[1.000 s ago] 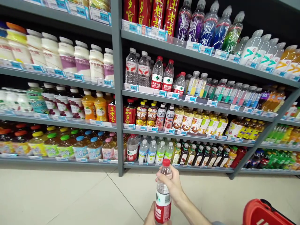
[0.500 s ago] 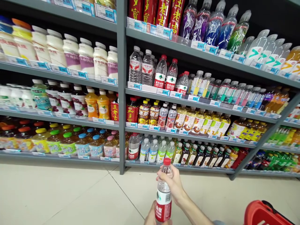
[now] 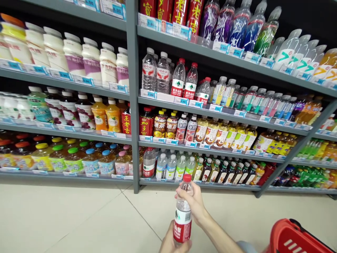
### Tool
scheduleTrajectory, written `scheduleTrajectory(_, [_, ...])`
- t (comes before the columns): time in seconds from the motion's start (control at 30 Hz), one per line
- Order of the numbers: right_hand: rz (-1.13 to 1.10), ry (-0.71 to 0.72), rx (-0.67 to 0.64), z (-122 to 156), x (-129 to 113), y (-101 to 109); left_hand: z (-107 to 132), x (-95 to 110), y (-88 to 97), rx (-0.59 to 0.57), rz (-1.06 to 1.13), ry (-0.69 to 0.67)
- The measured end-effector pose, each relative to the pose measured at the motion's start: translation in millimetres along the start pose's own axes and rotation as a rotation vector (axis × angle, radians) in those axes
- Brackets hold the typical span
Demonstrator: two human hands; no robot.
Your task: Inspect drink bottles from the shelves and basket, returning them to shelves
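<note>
A clear water bottle [image 3: 182,212] with a red cap and red label stands upright in front of me, low in the view. My right hand [image 3: 193,201] is wrapped round its neck and shoulder. My left hand [image 3: 171,242] grips the bottle's base from below, only partly in view. Both hands are closed on the bottle. Behind it are grey store shelves [image 3: 168,101] full of drinks.
A red shopping basket [image 3: 295,240] sits at the lower right corner. A grey shelf upright [image 3: 133,105] divides two bays of bottled drinks. Matching red-label water bottles [image 3: 184,79] stand on the second shelf. Pale tiled floor [image 3: 79,218] stretches to the left.
The view has tilted down a little, so the shelves sit higher and more of the red basket and my left hand show. The bottle stays upright in both hands.
</note>
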State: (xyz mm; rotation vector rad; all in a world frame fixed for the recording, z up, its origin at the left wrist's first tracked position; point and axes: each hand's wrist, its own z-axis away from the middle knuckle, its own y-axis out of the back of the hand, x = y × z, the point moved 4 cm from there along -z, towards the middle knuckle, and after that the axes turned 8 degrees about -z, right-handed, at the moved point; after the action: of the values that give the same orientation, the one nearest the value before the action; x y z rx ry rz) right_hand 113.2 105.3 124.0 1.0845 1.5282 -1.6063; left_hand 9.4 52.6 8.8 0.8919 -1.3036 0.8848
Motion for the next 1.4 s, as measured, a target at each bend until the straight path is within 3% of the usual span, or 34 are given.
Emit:
scheduleTrajectory(0.17, [-0.019, -0.038, 0.08, -0.6, -9.7, 6.7, 7.4, 23.5, -5.8, 0.015, 0.035, 0.001])
scheduleTrajectory(0.33, [-0.21, -0.087, 0.184, -10.6, -11.9, 24.0, 12.4, 35.4, -7.0, 0.041, 0.175, 0.057])
scheduleTrajectory(0.53, [-0.438, -0.166, 0.265, -22.0, -14.2, 39.7, 17.3, 40.4, -2.5, 0.146, 0.338, 0.092])
scheduleTrajectory(0.63, [-0.469, -0.224, 0.27, -25.1, -14.3, 42.4, 17.8, 39.1, -3.7, 0.13, 0.4, 0.085])
scheduleTrajectory(0.73, [-0.474, -0.265, 0.239, -27.5, -16.4, 42.9, 19.0, 37.8, -10.5, 0.005, 0.607, 0.137])
scheduleTrajectory(0.9, [-0.442, -0.209, 0.053, -27.7, -26.4, 38.9, 19.4, 37.1, -16.6, -0.195, 0.912, 0.288])
scheduleTrajectory(1.13, [-0.349, -0.082, -0.082, -20.9, -25.8, 27.4, 17.6, 26.3, -16.2, -0.202, 1.065, 0.449])
scheduleTrajectory(1.4, [-0.349, -0.082, -0.01, -22.8, -18.9, 30.9, 19.5, 24.2, -19.7, -0.166, 1.06, 0.534])
